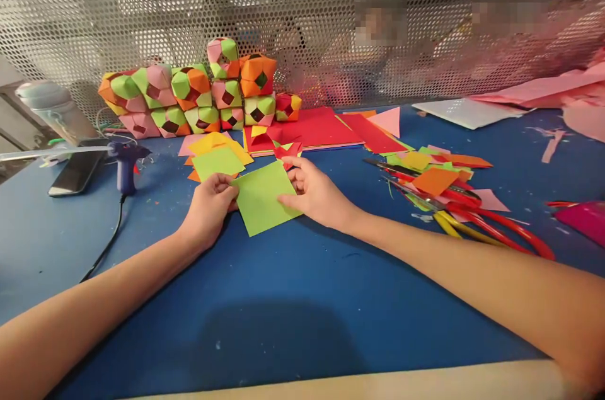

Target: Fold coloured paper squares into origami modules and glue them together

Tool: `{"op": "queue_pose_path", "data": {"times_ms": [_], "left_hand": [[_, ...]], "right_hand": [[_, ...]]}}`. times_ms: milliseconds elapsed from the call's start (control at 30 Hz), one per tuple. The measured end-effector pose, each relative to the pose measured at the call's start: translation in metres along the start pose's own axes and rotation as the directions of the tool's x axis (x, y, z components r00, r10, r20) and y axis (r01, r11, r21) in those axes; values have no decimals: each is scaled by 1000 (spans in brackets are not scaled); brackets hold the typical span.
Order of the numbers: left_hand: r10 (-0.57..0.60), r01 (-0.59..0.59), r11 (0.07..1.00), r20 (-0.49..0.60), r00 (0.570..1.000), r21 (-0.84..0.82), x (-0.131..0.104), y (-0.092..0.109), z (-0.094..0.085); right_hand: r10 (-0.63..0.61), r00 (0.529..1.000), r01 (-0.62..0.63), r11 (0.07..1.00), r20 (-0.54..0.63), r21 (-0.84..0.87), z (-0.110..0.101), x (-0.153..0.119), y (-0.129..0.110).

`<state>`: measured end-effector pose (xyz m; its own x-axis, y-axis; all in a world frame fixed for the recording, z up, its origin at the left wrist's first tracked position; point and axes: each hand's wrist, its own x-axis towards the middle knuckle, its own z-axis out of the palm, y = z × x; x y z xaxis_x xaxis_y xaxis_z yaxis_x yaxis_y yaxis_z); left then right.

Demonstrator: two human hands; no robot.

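Note:
A green paper square (265, 200) is held up over the blue table, flat and tilted slightly. My left hand (211, 206) pinches its left edge between thumb and curled fingers. On the opposite side my right hand (316, 193) grips the right edge, thumb on the front face and fingers toward the back. Just behind the square lie a stack of green and yellow papers (218, 162) and a small folded red piece (288, 150). Red sheets (326, 126) are spread further back.
Stacked folded-paper balls (191, 88) stand before a perforated metal screen (312, 16). At left are a glue gun (125, 167), phone (78, 170) and bottle (57, 107). Scissors (505, 230) and paper scraps (435, 181) lie at right. People are blurred behind the screen.

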<state>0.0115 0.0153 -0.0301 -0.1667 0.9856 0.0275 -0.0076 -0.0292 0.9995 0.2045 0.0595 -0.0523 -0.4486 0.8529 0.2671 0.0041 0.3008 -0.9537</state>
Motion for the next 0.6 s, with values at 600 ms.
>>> {"op": "queue_pose_path", "data": {"times_ms": [600], "left_hand": [[126,-358,644,367,922,676,19,11,-4]], "right_hand": [[-166,980,196,896,107,-398,-15,-20,-4]]}}
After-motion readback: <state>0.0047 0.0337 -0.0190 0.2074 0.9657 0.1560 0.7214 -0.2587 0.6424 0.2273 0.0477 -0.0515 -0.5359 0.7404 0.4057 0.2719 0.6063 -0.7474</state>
